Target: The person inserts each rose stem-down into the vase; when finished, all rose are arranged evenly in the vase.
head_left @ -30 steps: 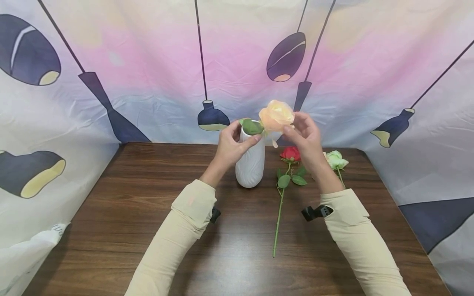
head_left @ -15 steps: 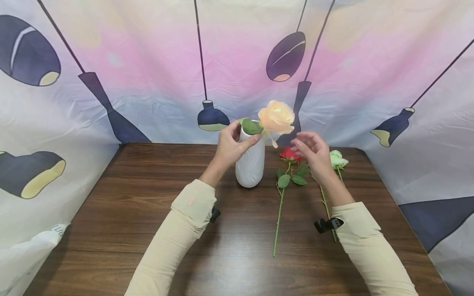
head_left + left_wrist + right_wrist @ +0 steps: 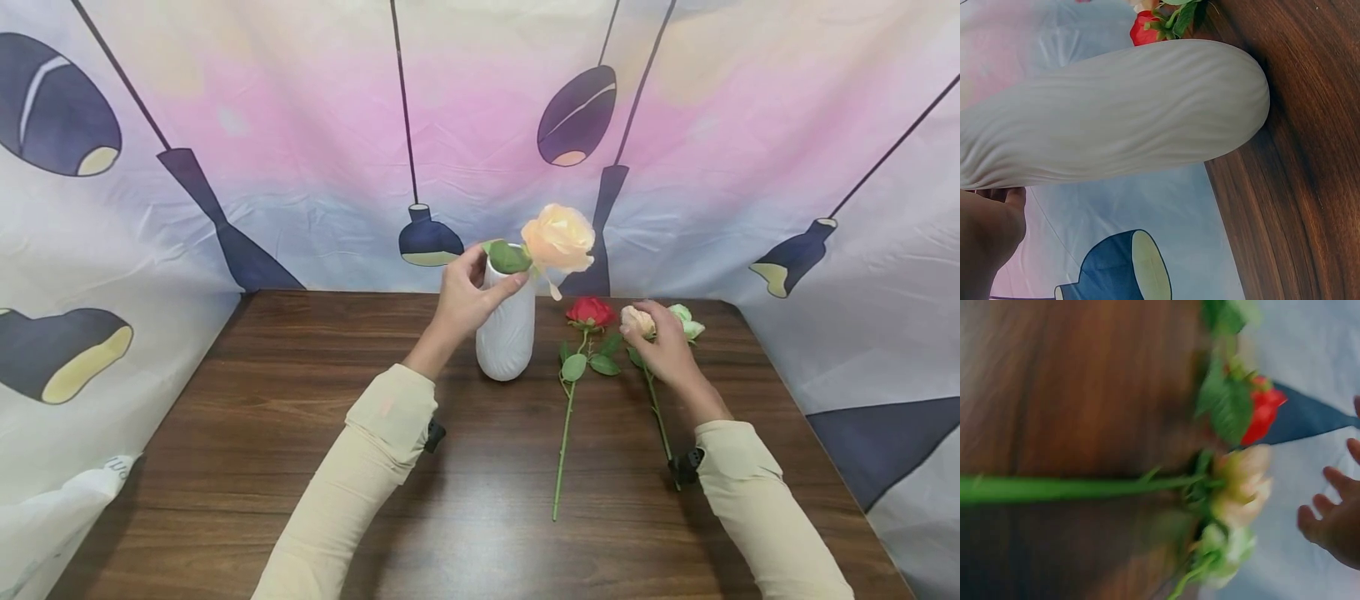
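Note:
My left hand [image 3: 467, 296] grips the white vase [image 3: 504, 342] near its rim, thumb in front and fingers round the far side. The vase stands upright, with ribbed walls in the left wrist view. Out of its mouth leans a peach rose [image 3: 558, 237], a green leaf [image 3: 508, 257] beside the rim; its stem is hidden inside. My right hand [image 3: 667, 343] is over a second, paler peach rose [image 3: 636, 322] lying on the table. In the blurred right wrist view its fingers [image 3: 1337, 481] are spread, apart from that bloom [image 3: 1242, 487].
A red rose [image 3: 591, 312] lies between the vase and the right hand, its long stem pointing toward me. Right of the hand lies a pale green rose [image 3: 690, 327]. The dark wooden table [image 3: 300, 433] ends at a printed cloth backdrop [image 3: 322, 167].
The right hand has left the peach rose in the vase and moved right and down to the paler rose on the table. The left hand stays on the vase.

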`<state>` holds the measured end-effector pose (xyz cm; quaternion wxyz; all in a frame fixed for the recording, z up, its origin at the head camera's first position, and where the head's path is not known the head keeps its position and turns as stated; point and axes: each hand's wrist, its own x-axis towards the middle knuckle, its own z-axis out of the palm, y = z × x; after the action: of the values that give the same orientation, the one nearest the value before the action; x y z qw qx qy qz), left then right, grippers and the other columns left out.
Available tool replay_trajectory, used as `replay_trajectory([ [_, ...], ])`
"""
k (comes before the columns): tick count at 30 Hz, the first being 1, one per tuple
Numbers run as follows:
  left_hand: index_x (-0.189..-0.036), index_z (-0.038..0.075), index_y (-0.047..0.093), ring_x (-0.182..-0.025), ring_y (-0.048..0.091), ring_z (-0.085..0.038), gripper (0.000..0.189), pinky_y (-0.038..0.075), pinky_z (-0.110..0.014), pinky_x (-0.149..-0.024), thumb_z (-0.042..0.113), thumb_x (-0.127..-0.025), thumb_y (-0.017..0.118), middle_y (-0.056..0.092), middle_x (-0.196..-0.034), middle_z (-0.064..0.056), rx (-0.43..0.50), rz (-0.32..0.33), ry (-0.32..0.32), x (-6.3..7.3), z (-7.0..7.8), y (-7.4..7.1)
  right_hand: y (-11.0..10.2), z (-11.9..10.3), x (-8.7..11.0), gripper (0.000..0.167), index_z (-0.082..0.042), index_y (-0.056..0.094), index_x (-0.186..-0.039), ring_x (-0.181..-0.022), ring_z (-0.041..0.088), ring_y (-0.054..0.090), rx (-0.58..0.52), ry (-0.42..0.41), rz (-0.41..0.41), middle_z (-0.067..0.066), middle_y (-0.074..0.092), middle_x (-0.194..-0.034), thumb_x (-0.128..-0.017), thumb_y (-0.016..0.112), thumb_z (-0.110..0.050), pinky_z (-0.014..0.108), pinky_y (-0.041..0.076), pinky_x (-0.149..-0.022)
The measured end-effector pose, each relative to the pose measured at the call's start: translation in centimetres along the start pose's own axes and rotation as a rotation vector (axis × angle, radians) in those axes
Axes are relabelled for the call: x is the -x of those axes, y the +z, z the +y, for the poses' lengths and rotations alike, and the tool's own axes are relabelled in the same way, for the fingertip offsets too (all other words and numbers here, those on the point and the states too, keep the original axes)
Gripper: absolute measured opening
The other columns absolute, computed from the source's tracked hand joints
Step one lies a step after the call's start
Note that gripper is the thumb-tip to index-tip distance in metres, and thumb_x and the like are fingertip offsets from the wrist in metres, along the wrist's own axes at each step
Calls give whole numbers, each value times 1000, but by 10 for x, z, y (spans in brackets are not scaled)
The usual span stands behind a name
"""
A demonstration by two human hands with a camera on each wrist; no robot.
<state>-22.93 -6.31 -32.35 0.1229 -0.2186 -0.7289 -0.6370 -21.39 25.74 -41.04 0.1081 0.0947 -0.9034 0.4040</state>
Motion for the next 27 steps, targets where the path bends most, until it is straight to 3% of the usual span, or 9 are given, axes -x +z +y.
replay_trajectory([
  [5,-133,-4,59,-122,65,-30,50,53,-41,-108,6,-87,77,67,-127,-22,-1,-1,-4,0,1,0,-1,23,3,55,11,41,-147,-143,55,34,50,58,-96,38,39,-153,-104,57,-18,71,31,-114],
  [9,-132,-4,60,-121,66,-30,50,54,-42,-106,6,-87,78,67,-126,-22,0,0,-7,0,2,0,-2,31,4,53,9,41,-146,-139,55,39,39,131,-97,37,43,-150,-104,57,-19,69,35,-112],
  [21,-131,-4,60,-120,67,-29,49,55,-40,-106,7,-86,78,68,-125,-21,-5,4,-6,0,2,0,-11,47,12,46,7,48,-142,-128,53,50,85,226,-92,34,53,-139,-105,55,-19,64,47,-101],
  [27,-131,-3,60,-120,66,-29,50,55,-40,-106,8,-87,79,68,-126,-21,-11,7,-8,0,1,-1,-8,51,14,44,8,54,-137,-122,50,58,134,222,-93,33,63,-125,-103,59,-19,60,49,-98],
])
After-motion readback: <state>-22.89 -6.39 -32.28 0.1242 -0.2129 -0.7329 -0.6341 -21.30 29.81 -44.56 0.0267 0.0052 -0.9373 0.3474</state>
